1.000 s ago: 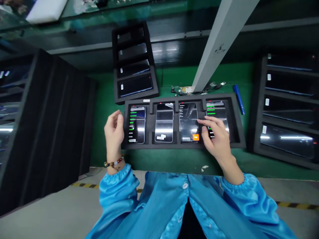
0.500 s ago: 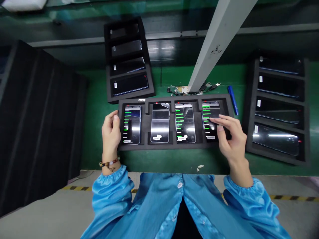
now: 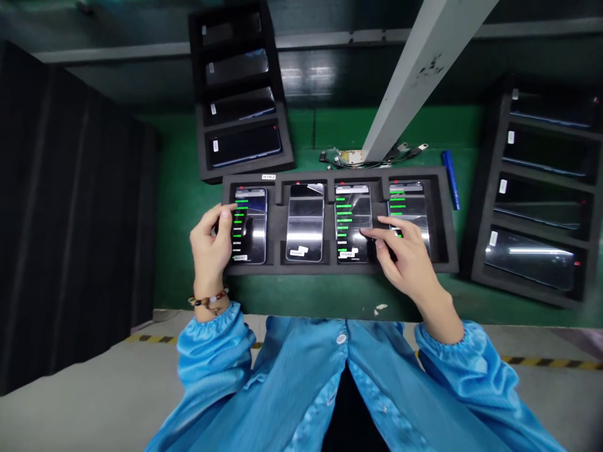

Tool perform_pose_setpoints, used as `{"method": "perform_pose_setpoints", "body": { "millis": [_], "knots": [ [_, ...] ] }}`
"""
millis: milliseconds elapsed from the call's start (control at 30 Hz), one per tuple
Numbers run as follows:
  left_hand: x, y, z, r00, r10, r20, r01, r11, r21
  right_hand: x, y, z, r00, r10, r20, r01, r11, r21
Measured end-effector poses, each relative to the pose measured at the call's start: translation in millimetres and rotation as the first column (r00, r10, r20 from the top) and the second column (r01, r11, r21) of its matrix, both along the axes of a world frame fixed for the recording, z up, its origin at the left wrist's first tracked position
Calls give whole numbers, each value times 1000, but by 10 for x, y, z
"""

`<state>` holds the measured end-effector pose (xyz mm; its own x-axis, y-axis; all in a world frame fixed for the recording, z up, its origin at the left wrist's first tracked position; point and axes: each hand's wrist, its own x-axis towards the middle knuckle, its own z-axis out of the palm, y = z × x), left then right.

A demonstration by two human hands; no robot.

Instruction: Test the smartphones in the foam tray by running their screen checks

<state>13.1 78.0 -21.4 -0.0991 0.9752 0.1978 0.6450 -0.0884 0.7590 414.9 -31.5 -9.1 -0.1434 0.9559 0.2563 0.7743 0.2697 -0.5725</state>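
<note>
A black foam tray (image 3: 277, 269) labelled 0762 lies in front of me with smartphones in its slots. The leftmost smartphone (image 3: 252, 235), the third smartphone (image 3: 354, 216) and the rightmost smartphone (image 3: 409, 204) show green lines of text. On the second smartphone (image 3: 304, 220) the screen is dark with reflections. My left hand (image 3: 211, 242) is at the tray's left end, index finger stretched over the leftmost smartphone's edge, holding nothing. My right hand (image 3: 405, 257) is open, its index fingertip at the third smartphone's screen; it partly covers the rightmost smartphone.
Another foam tray of smartphones (image 3: 202, 150) stands behind on the left, and one (image 3: 522, 285) on the right. Stacked black foam (image 3: 70, 220) rises at far left. A grey post (image 3: 400, 81), cables (image 3: 396, 154) and a blue marker (image 3: 451, 179) are beyond the tray.
My right hand has moved left from the rightmost smartphone to the third one. My left index finger has reached onto the leftmost smartphone. The view has shifted slightly.
</note>
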Motion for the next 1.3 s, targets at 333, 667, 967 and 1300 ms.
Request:
{"method": "perform_pose_setpoints", "body": {
  "millis": [333, 667, 967, 1300],
  "knots": [
    [6, -19, 45, 969, -41, -245, 48, 999, 22, 177, -63, 117, 978, -190, -83, 190, 982, -8],
    [1415, -75, 357, 620, -664, -417, 696, 712, -98, 600, -494, 74, 945, -321, -57, 322, 947, 3],
    [1551, 66, 280, 674, -630, -385, 661, 748, -65, 551, -572, 28, 959, -284, 6, 284, 959, -8],
    [532, -141, 450, 935, -225, -274, 244, 969, 35, -67, -152, 64, 999, -24, 45, 26, 999, -35]
  ]
}}
